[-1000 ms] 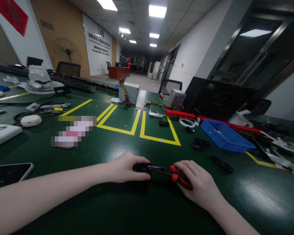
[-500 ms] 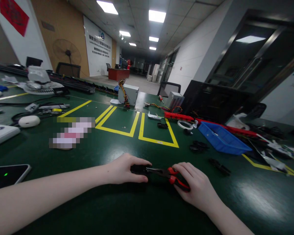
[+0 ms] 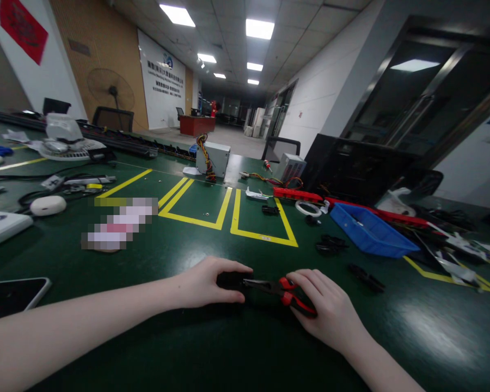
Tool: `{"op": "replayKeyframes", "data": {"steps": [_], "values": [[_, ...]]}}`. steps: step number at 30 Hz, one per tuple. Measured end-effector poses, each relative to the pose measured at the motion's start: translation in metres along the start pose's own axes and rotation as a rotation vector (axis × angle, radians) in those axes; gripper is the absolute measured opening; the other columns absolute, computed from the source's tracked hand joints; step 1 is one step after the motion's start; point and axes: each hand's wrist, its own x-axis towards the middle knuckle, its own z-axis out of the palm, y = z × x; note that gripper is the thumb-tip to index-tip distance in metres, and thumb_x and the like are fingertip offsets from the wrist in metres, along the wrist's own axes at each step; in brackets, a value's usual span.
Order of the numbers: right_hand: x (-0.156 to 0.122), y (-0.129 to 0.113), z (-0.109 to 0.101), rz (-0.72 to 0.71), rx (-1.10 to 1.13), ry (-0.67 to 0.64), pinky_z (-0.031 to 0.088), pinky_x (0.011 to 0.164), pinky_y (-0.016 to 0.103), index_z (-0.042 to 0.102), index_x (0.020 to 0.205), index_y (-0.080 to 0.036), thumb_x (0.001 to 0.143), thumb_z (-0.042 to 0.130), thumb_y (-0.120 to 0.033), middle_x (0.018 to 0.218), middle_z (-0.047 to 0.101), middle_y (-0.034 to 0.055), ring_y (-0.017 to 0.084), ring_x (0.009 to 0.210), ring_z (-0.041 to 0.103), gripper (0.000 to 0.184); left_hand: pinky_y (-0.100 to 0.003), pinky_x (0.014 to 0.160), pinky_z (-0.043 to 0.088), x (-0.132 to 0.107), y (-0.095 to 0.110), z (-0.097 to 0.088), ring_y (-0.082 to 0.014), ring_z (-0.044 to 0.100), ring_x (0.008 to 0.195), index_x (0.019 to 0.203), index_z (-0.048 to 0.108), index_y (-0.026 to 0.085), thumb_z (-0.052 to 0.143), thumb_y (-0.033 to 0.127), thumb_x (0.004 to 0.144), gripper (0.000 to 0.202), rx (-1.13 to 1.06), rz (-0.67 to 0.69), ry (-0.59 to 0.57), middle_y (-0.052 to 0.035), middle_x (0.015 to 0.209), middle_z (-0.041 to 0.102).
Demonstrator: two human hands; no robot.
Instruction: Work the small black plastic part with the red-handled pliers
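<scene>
- As the head view shows it, the left hand (image 3: 206,280) curls in a C round a dark, black piece (image 3: 230,280), thumb and finger parted by about its thickness; it seems to have hold of it, though the piece blends into shadow.
- In the same view, the right hand (image 3: 326,302) is closed round the red-and-black grips of a pair of pliers (image 3: 276,288), whose nose points left and reaches the exposed end of the black piece.
- Whether the nose pinches that end or only touches it is too dark to tell. The handles stand somewhat apart where they leave the fingers.
- The black piece is just above or on the green table (image 3: 228,348), in front of the person and between the two hands; contact with the surface cannot be made out.
- To work well here, I would brace the left hand firmly against the table so the piece cannot twist, and line the nose up straight with its end.
- Pressure from the right hand is best built gently, since a slanted bite could slip or mar the piece.
- Left fingertips sit close to the nose; drawing them back slightly would be safer.
</scene>
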Motion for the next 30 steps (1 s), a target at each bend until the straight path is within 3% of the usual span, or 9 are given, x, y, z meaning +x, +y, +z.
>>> {"op": "replayKeyframes", "data": {"steps": [7, 16, 23, 30], "values": [[0.0, -0.0002, 0.0012, 0.03, 0.004, -0.019, 0.054, 0.08, 0.039, 0.054, 0.119, -0.02, 0.074, 0.057, -0.008, 0.111, 0.066, 0.0108, 0.025, 0.097, 0.062, 0.047, -0.039, 0.096, 0.047, -0.003, 0.0055, 0.0006, -0.0227, 0.058, 0.108, 0.128, 0.062, 0.026, 0.074, 0.033, 0.083, 0.047, 0.079, 0.013, 0.05, -0.0058, 0.12, 0.058], [-0.0009, -0.0029, 0.0043, 0.097, 0.02, -0.106, 0.055, 0.08, 0.04, 0.052, 0.121, -0.021, 0.064, 0.052, 0.004, 0.112, 0.063, 0.0094, 0.024, 0.096, 0.061, 0.062, -0.04, 0.097, 0.046, 0.0004, -0.004, 0.0002, -0.0228, 0.058, 0.108, 0.126, 0.063, 0.027, 0.073, 0.037, 0.083, 0.045, 0.05, 0.04, 0.042, -0.0059, 0.119, 0.057], [0.0008, -0.0032, 0.0026, 0.12, 0.028, -0.126, 0.056, 0.079, 0.04, 0.053, 0.119, -0.023, 0.065, 0.057, 0.0, 0.112, 0.063, 0.0086, 0.024, 0.094, 0.063, 0.058, -0.038, 0.096, 0.046, -0.0003, -0.0024, -0.0008, -0.0227, 0.058, 0.109, 0.129, 0.061, 0.027, 0.072, 0.036, 0.085, 0.046, 0.037, 0.03, 0.043, -0.0058, 0.12, 0.058], [0.0013, -0.003, 0.0009, 0.118, 0.057, -0.09, 0.055, 0.078, 0.037, 0.052, 0.116, -0.021, 0.071, 0.059, -0.007, 0.107, 0.065, 0.0089, 0.023, 0.092, 0.064, 0.048, -0.03, 0.079, 0.047, 0.0011, 0.0, -0.0011, -0.0193, 0.06, 0.093, 0.131, 0.06, 0.024, 0.067, 0.038, 0.089, 0.045, 0.062, 0.023, 0.003, -0.0056, 0.109, 0.063]]}}
